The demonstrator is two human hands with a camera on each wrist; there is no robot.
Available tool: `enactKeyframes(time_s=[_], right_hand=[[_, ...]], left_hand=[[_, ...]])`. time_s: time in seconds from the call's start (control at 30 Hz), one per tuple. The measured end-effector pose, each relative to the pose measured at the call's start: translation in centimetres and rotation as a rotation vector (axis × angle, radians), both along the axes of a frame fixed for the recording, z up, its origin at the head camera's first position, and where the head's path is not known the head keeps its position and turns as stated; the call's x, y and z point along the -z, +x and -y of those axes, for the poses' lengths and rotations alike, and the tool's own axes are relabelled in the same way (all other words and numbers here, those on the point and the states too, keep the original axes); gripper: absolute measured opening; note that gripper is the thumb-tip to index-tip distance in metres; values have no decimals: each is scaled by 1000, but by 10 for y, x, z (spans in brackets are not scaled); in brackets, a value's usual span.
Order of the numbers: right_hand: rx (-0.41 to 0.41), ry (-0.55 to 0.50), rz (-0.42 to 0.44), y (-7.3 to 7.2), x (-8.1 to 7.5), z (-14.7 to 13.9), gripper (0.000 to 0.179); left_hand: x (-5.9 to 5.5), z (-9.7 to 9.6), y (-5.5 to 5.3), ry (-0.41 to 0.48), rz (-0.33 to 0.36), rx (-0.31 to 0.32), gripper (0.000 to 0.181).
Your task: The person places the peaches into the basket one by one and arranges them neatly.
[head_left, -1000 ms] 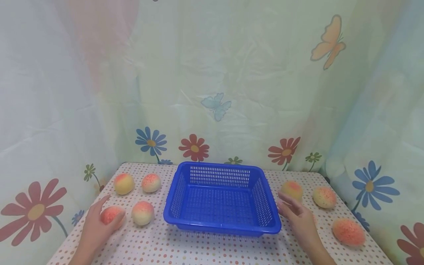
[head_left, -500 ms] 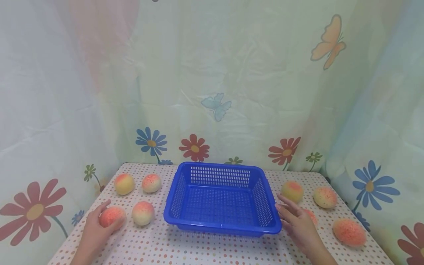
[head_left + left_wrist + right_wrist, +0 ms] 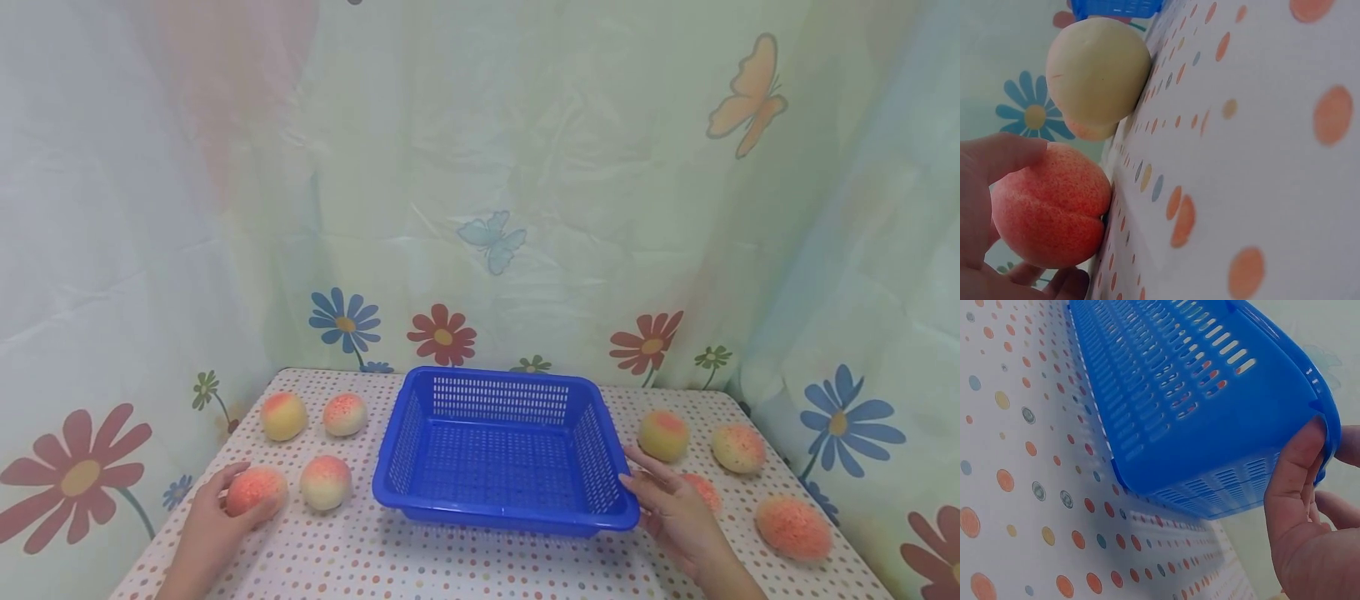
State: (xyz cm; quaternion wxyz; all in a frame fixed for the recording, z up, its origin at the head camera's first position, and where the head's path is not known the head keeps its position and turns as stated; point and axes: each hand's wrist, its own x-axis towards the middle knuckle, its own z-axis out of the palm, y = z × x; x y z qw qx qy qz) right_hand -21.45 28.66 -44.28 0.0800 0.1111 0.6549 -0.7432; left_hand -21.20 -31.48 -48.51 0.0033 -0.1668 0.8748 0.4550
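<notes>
A deep pink peach (image 3: pixel 257 492) rests on the left of the dotted table cover. My left hand (image 3: pixel 207 527) grips it, thumb on one side and fingers curled round the other, as the left wrist view shows. Beside it sits a paler peach (image 3: pixel 1099 70) with a pink top. A blue plastic basket (image 3: pixel 495 512) with slotted walls stands mid-table, nothing inside it. At its right side, my right hand (image 3: pixel 681 518) pinches the rim (image 3: pixel 1330 419) near the front corner, thumb outside and fingers over the top.
Farther back on the left lie a yellow peach (image 3: pixel 283 417) and a speckled one (image 3: pixel 345 414). Right of the basket are several more peaches, including a yellow one (image 3: pixel 663 435), a speckled one (image 3: pixel 738 448) and a large pink one (image 3: pixel 793 527). A flowered curtain (image 3: pixel 487 167) encloses the table.
My left hand has lowered slightly and its fingers have come in round the pink peach. My right hand has moved left and taken hold of the basket's rim.
</notes>
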Motion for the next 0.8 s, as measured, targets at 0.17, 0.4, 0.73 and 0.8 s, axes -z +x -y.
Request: enactKeyframes(time_s=[0.17,0.4,0.73,0.8], right_hand=[[-12,-22,-1,0,1,-1,68],[-28,-48,10,0,1,-2,69],[-44,-74,8,-1,3,-4,66],[-43,-81,12,-2,4,-5,64]], left_hand=[[-1,1,1,7,-1,-5,118],[-1,1,2,11,1,-29,115],[-3,-2,4,49,-3,-69,112],[-2,-1,4,64,-13,-77,112]])
